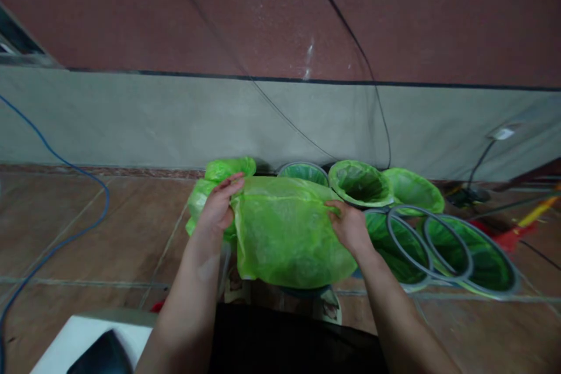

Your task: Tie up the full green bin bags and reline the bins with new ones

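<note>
White box: at lower left, beside the left forearm, a dark object (103, 356) lying on the box (56, 347).
Shoes: patterned, partly showing below the bag; one (329, 307) peeks out at right.
Bag: the green bag (293, 239) spreads between both hands, above a dark rim (307, 291) that it mostly hides.
Right hand: the right hand (350, 225) pinches the bag's upper right edge.
Left hand: the left hand (219, 204) is at its upper left corner, fingers extended; cannot tell whether they grip.
Right side: grey rings (470, 254) overlap green-lined bins (486, 251).
Behind: a green bundle (232, 168) and more lined bins (362, 184) crowd the wall (175, 123).
Cables: blue cable (94, 175) on the left floor; dark wires (350, 29) cross the wall.
</note>
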The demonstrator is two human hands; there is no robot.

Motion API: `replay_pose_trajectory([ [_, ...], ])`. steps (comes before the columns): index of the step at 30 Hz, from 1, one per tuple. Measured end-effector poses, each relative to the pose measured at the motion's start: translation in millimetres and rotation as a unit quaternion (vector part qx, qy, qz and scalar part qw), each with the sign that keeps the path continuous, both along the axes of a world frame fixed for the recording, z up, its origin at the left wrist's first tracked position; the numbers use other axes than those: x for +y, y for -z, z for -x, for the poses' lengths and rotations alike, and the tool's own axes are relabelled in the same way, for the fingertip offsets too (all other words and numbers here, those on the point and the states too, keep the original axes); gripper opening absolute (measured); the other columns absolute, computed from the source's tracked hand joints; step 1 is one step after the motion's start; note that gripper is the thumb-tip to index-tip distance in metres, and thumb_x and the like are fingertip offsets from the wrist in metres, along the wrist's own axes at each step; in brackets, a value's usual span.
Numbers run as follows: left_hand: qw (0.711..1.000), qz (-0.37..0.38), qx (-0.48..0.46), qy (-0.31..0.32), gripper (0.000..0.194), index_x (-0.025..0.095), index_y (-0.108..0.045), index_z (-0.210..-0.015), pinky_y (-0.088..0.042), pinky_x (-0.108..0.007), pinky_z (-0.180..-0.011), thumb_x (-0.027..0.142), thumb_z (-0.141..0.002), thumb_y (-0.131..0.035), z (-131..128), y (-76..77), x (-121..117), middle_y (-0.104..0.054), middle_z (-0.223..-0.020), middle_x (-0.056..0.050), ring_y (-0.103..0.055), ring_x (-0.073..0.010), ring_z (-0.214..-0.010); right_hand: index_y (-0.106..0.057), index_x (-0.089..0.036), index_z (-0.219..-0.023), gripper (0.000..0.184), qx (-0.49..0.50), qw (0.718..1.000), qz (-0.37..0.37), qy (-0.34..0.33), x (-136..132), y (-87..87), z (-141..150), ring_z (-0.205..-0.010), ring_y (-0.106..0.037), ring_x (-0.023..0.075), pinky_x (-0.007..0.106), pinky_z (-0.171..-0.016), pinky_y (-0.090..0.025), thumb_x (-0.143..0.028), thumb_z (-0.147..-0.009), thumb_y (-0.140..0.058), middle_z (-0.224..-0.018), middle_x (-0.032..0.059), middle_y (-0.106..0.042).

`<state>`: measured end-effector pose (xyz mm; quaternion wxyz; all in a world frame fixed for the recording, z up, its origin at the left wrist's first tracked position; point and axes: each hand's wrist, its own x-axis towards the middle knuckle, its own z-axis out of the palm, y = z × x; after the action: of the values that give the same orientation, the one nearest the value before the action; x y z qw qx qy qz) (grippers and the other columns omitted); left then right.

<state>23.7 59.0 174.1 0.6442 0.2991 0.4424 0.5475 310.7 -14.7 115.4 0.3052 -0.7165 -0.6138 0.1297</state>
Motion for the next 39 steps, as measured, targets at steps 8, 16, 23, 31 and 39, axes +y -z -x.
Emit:
replay_pose_trajectory([
  [8, 0.979, -0.077, 0.190, -0.022, 0.049, 0.019, -0.072, -0.090, -0.047, -0.024, -0.070, -0.003, -0.046, -0.066, 10.6, 18.5, 6.6, -0.070, -0.082, 0.000, -0.062, -0.0180, -0.079, -0.073, -0.017, -0.089, 0.032, 0.194, 0.972, -0.062, 0.119, 2.2, -8.1, -27.9, -0.072, -0.064, 0.0204, 0.033, -0.068, -0.050, -0.042, -0.070, -0.065, -0.087, 0.0067, -0.073],
  [16, 0.986, -0.028, 0.164, -0.008, 0.038, 0.016, -0.072, -0.089, -0.042, -0.023, -0.054, 0.014, -0.052, -0.076, 21.0, 18.2, 8.4, -0.065, -0.062, 0.001, -0.056, -0.0127, -0.055, -0.071, -0.015, -0.081, 0.038, 0.471, 0.829, -0.156, 0.257, 0.5, -24.9, -52.1, -0.048, -0.052, 0.0103, 0.023, -0.044, -0.041, -0.028, -0.046, -0.080, -0.060, -0.0023, -0.062],
  [23, 0.995, -0.042, 0.091, 0.008, 0.037, 0.017, -0.074, -0.093, -0.043, -0.024, -0.060, 0.015, -0.056, -0.073, 15.1, 10.3, 6.7, -0.067, -0.068, 0.000, -0.058, -0.0128, -0.063, -0.063, -0.019, -0.065, 0.012, 0.404, 0.786, -0.327, 0.334, -2.9, -23.4, -69.1, -0.057, -0.053, 0.0140, 0.028, -0.048, -0.044, -0.021, -0.054, -0.068, -0.071, 0.0014, -0.064],
  [31, 0.989, -0.103, 0.099, -0.028, 0.039, 0.024, -0.075, -0.097, -0.040, -0.025, -0.057, 0.016, -0.059, -0.069, 7.0, 9.5, 6.1, -0.062, -0.064, 0.002, -0.055, -0.0130, -0.059, -0.057, -0.023, -0.060, 0.008, 0.396, 0.758, -0.371, 0.362, -2.9, -22.3, -73.4, -0.069, -0.061, 0.0236, 0.038, -0.055, -0.048, -0.017, -0.056, -0.057, -0.075, 0.0046, -0.065],
  [39, 0.982, -0.148, 0.116, 0.018, 0.016, 0.019, -0.070, -0.072, -0.043, -0.024, -0.063, 0.017, -0.056, -0.073, 6.3, 8.6, 3.1, -0.064, -0.066, 0.002, -0.055, -0.0119, -0.062, -0.051, -0.024, -0.055, 0.008, 0.408, 0.730, -0.416, 0.357, -1.3, -16.7, -83.8, -0.074, -0.061, 0.0251, 0.042, -0.067, -0.052, -0.017, -0.051, -0.055, -0.071, 0.0062, -0.059],
])
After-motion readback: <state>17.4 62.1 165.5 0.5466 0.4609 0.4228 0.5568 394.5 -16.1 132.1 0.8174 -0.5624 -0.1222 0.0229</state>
